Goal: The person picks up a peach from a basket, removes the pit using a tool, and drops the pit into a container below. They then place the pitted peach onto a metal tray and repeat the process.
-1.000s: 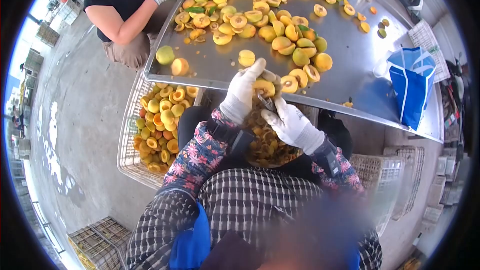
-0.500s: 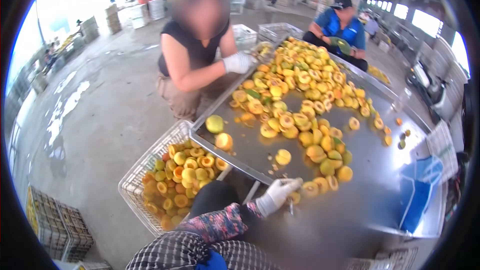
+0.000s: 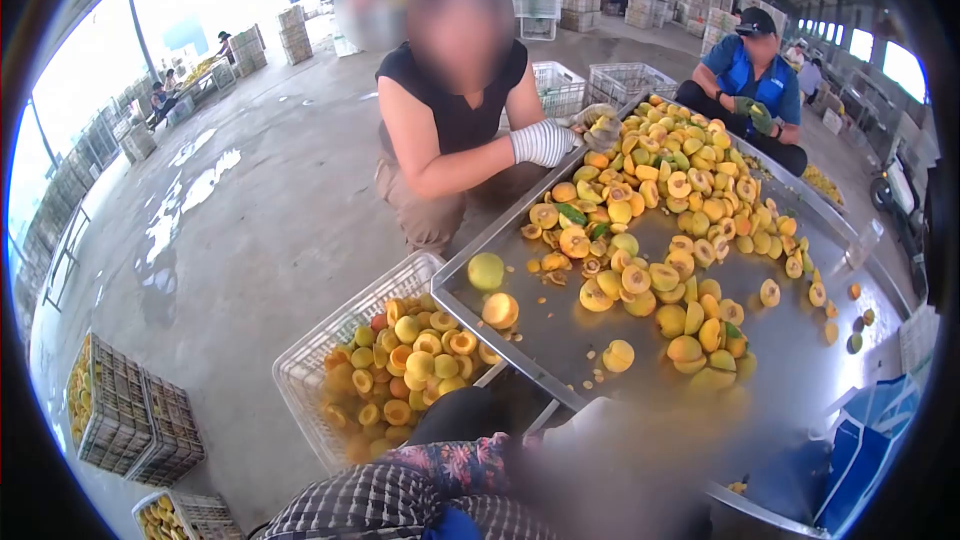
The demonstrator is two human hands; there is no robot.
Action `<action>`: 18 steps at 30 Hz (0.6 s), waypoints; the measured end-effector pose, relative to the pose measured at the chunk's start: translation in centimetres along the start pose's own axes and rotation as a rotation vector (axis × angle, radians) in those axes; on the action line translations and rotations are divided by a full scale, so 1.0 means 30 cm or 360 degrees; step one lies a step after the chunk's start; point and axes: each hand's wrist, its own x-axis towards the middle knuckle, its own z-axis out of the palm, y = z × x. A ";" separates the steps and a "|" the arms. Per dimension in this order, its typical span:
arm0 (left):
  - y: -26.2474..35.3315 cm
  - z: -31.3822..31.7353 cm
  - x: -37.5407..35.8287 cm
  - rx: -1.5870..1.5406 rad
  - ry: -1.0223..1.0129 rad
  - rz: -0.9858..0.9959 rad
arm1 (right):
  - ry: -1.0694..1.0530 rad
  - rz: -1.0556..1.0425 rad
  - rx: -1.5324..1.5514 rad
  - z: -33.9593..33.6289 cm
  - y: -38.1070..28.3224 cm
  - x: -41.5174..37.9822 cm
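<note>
My left hand (image 3: 592,423), in a white glove below a floral sleeve (image 3: 465,462), is at the near edge of the metal table (image 3: 548,328). A blur covers its fingers, and I cannot tell what they hold. My right hand does not show; the same smear hides the area to the right. Closest to my left hand on the table lies a single yellow peach (image 3: 619,355). Beyond it spreads a heap of halved, pitted peaches (image 3: 690,180). A greenish whole peach (image 3: 486,271) and an orange one (image 3: 500,310) rest by the left corner.
Left of my knees stands a white plastic crate (image 3: 345,323) of peach halves. Across the corner a person's striped-gloved hand (image 3: 543,143) works at the heap; another person (image 3: 755,90) sits at the far side. A blue bag (image 3: 868,445) hangs right. Stacked crates (image 3: 130,410) stand on the floor.
The view has shifted, so the table sits further right and lower. My left hand has become blurred, and the metal tool tip seen beside it earlier no longer shows.
</note>
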 end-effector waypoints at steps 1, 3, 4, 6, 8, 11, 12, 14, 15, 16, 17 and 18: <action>0.012 0.005 -0.007 0.0033 -0.0040 -0.0033 | -0.0075 0.0415 0.0407 0.007 0.004 -0.008; -0.011 0.002 0.010 0.0109 0.0000 0.0063 | 0.0014 0.0038 0.0197 0.026 0.009 -0.014; -0.014 -0.002 0.008 0.0120 -0.0007 0.0073 | 0.0116 -0.0297 -0.0097 0.039 0.085 0.003; -0.040 -0.005 0.008 0.0164 0.0017 0.0153 | 0.0563 -0.1564 -0.1229 0.022 0.074 0.042; -0.027 -0.002 0.008 0.0130 -0.0096 0.0127 | 0.0243 -0.0880 -0.0735 0.007 0.061 0.017; -0.012 0.004 0.000 0.0086 -0.0159 0.0081 | -0.0024 -0.0339 -0.0038 0.017 0.035 -0.005; -0.018 0.004 -0.002 0.0039 -0.0152 0.0038 | -0.0128 -0.0042 0.0307 0.012 0.023 -0.020; -0.020 0.008 -0.008 -0.0032 -0.0169 -0.0011 | -0.0226 0.0425 0.0663 0.003 -0.084 -0.056; -0.020 0.012 -0.013 -0.0060 -0.0194 -0.0019 | -0.0209 0.0414 0.0665 0.002 -0.079 -0.059; -0.014 0.015 -0.012 -0.0083 -0.0221 -0.0019 | -0.0196 0.0395 0.0664 0.000 -0.071 -0.055; -0.015 0.018 -0.012 -0.0098 -0.0226 -0.0010 | -0.0182 0.0385 0.0662 -0.004 -0.061 -0.054; -0.018 0.021 -0.009 -0.0114 -0.0232 -0.0003 | -0.0242 0.0364 0.0710 -0.012 -0.048 -0.049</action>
